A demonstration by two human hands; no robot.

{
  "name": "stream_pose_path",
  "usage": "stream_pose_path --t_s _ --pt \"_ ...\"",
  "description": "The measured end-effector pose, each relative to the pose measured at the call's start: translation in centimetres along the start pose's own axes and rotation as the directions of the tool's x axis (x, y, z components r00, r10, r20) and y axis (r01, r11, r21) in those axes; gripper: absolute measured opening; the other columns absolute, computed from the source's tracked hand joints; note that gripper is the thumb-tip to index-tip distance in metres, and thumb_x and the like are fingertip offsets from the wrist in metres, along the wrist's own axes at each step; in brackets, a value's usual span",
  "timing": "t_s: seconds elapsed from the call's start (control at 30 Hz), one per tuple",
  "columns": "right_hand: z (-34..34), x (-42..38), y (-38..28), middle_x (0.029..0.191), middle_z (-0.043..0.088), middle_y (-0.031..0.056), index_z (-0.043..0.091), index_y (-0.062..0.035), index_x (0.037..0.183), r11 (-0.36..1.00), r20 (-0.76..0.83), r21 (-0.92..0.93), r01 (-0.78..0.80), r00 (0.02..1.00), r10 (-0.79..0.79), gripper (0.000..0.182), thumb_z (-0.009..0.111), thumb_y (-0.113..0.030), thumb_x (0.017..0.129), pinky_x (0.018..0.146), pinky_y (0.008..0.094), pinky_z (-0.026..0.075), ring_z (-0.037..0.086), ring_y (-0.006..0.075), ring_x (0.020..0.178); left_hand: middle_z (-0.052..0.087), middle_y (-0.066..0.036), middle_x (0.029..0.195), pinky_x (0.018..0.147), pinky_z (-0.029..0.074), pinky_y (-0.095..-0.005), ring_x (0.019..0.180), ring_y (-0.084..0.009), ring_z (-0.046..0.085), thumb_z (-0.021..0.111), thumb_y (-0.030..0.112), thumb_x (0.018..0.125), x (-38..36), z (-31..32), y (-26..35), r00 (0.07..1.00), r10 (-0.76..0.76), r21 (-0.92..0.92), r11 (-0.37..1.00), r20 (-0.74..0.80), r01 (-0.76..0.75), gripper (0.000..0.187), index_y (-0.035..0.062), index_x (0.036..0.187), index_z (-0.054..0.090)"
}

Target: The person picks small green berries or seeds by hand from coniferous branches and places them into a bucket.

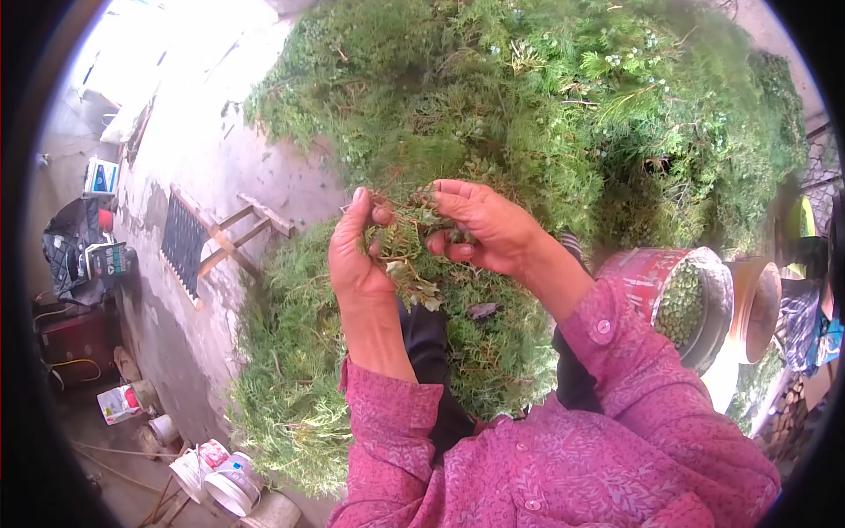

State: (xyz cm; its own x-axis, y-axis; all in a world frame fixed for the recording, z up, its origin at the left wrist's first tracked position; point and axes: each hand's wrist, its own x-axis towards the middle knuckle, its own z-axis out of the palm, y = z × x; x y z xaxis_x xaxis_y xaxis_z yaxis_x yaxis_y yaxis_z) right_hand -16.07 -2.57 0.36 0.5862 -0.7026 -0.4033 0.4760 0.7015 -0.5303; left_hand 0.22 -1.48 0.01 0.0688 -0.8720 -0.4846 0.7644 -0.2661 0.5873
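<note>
Sprig [407, 242] of scaly green foliage, held between both hands above the lap and the heaped cuttings [528, 106]: left hand [356, 255] pinching its stem, right hand [484, 224] fingers curled closed on its tip; likely light, limp, brittle, best gripped at the woody stem

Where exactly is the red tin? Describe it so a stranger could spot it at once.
Start from the big heap of green cuttings filling the upper middle, then drop to its lower right edge, just past the right hand and its pink sleeve. There lies the red tin, tipped, its mouth showing small green bits. The brown pot beside it is plain; only the tin is red and printed.
</note>
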Motion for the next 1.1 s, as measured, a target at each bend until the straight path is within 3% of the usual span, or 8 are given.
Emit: stream_pose_path --t_s 0.37,0.43,0.5,0.67,0.83,0.9,0.97,1.1 --pt "-0.3 -0.4 -0.2 0.078 0.055 0.0049 0.052 -0.0068 0.096 0.95 0.099 0.254 -0.181 0.982 0.161 0.014 0.056 -0.014 0.084 0.034 0.0148 0.032 0.053 0.0103 0.054 0.055 -0.001 0.071 0.039 0.036 -0.0138 0.057 -0.0061 0.052 0.062 0.013 0.08 -0.1 0.1 -0.1 0.998 0.051 0.036 0.998 0.031 -0.052 0.01 0.0058 0.081 0.056" --pt "-1.0 0.1 0.2 0.074 0.052 0.0035 0.052 -0.0067 0.093 0.892 0.229 0.381 -0.243 0.96 0.163 0.012 0.057 -0.012 0.083 0.035 0.0148 0.033 0.049 0.0082 0.053 0.055 -0.001 0.07 0.039 0.035 -0.0139 0.057 -0.006 0.052 0.062 0.014 0.08 -0.5 0.6 0.1 0.997 0.069 0.082 0.994 0.031 -0.072 0.01 0.0059 0.081 0.056" --pt "-1.4 0.4 0.7 0.075 0.052 0.0036 0.052 -0.0069 0.092 0.903 0.23 0.38 -0.202 0.966 0.119 0.011 0.058 -0.011 0.083 0.036 0.0149 0.034 0.048 0.0073 0.052 0.055 -0.001 0.07 0.039 0.035 -0.0139 0.057 -0.006 0.052 0.062 0.014 0.08 -0.5 0.6 0.2 0.996 0.087 0.128 0.988 0.031 -0.091 0.01 0.006 0.081 0.056" --pt "-1.9 -0.7 -0.1 0.076 0.053 0.0047 0.051 -0.0077 0.087 0.927 0.155 0.362 -0.099 0.987 0.045 0.009 0.058 -0.011 0.082 0.038 0.0151 0.035 0.049 0.0071 0.054 0.049 0.002 0.061 0.04 0.04 -0.0216 0.041 -0.0048 0.04 0.057 0.016 0.083 -0.4 -0.2 2.0 0.942 0.193 -0.006 0.979 -0.276 -0.203 0.01 0.0075 0.082 0.053" --pt "-0.8 -0.6 -0.5 0.08 0.058 0.0064 0.052 -0.0081 0.088 0.969 -0.025 0.227 -0.101 0.994 0.11 0.011 0.06 -0.01 0.08 0.04 0.0171 0.036 0.057 0.0118 0.061 0.05 0.003 0.061 0.041 0.042 -0.0237 0.041 -0.0059 0.041 0.058 0.019 0.083 0.1 -0.6 1.1 0.963 0.192 0.098 0.979 -0.188 -0.176 0.011 0.0088 0.08 0.053" --pt "-0.7 -0.3 -0.2 0.079 0.058 0.0055 0.052 -0.008 0.088 0.984 0.01 0.163 -0.072 0.997 0.071 0.013 0.061 -0.01 0.08 0.04 0.0173 0.036 0.057 0.0117 0.061 0.051 0.002 0.062 0.041 0.042 -0.024 0.041 -0.0061 0.041 0.058 0.019 0.083 0.0 -0.3 0.8 0.969 0.169 0.057 0.985 -0.178 -0.161 0.012 0.0091 0.079 0.053" --pt "-0.5 0.0 -0.2 0.077 0.058 0.0045 0.052 -0.0079 0.089 0.994 0.049 0.097 -0.041 0.998 0.036 0.015 0.062 -0.009 0.079 0.04 0.0175 0.035 0.057 0.0116 0.061 0.054 0.001 0.071 0.044 0.038 -0.0152 0.061 -0.0046 0.052 0.061 0.016 0.081 -0.3 0.1 0.5 0.968 0.18 0.13 0.979 -0.173 -0.159 0.01 0.0074 0.082 0.056" --pt "-0.3 0.1 -0.2 0.071 0.057 0.0027 0.052 -0.0067 0.087 0.998 0.031 0.068 0.002 1.0 -0.004 0.015 0.063 -0.006 0.077 0.038 0.0175 0.033 0.055 0.0097 0.057 0.054 0.0 0.069 0.044 0.038 -0.0161 0.06 -0.005 0.051 0.061 0.015 0.081 -1.1 1.7 0.3 0.945 0.262 0.245 0.946 -0.197 -0.212 0.01 0.0069 0.082 0.056"
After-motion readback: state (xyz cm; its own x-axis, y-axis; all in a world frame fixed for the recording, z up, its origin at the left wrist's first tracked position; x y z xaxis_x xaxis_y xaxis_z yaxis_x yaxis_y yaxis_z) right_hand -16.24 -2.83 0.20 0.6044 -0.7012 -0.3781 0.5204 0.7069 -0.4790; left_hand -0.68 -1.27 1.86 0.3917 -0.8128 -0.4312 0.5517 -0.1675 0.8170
